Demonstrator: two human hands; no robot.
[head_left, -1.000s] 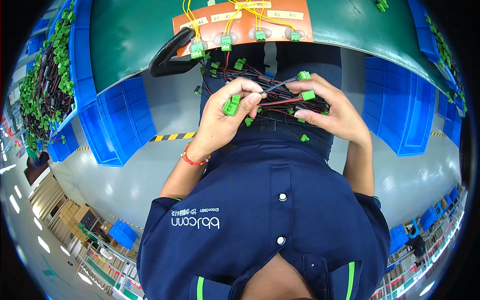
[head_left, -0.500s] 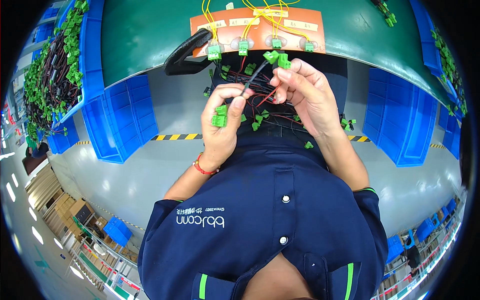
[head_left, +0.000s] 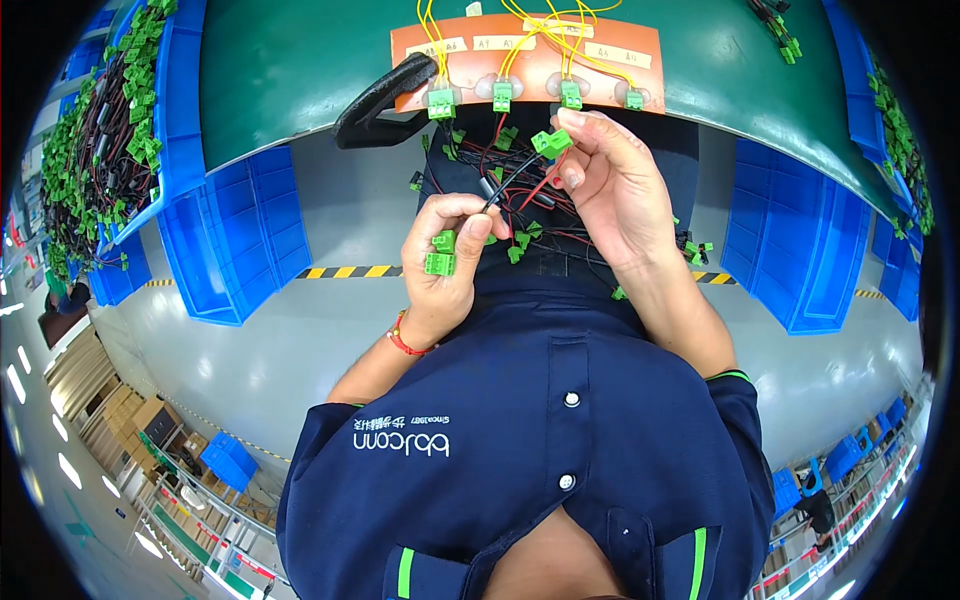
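Note:
My left hand (head_left: 447, 245) is closed around a black cable (head_left: 507, 182), with green terminal connectors (head_left: 440, 262) sticking out beside its palm. The cable runs up to another green connector (head_left: 552, 143), where a red wire also joins. At that connector, my right hand (head_left: 622, 185) has its fingers curled in a pinch; their exact contact is partly hidden. Just beyond the fingertips is a green socket (head_left: 571, 95) on an orange board (head_left: 470, 75). More green sockets line the board's near edge, some with dark or red leads hanging below. Yellow wires (head_left: 515, 60) rise from them.
The board lies on a green table (head_left: 290, 80), beside a black handle-like piece (head_left: 385, 105). Tangled wire leads with green connectors (head_left: 530, 235) rest across my lap. Blue bins (head_left: 235, 240) stand at both sides; the left one above holds heaped leads (head_left: 105, 140).
The connector near my right hand has moved down a little, while my right fingertips have risen toward the board's socket. My left hand stays closed on the cable.

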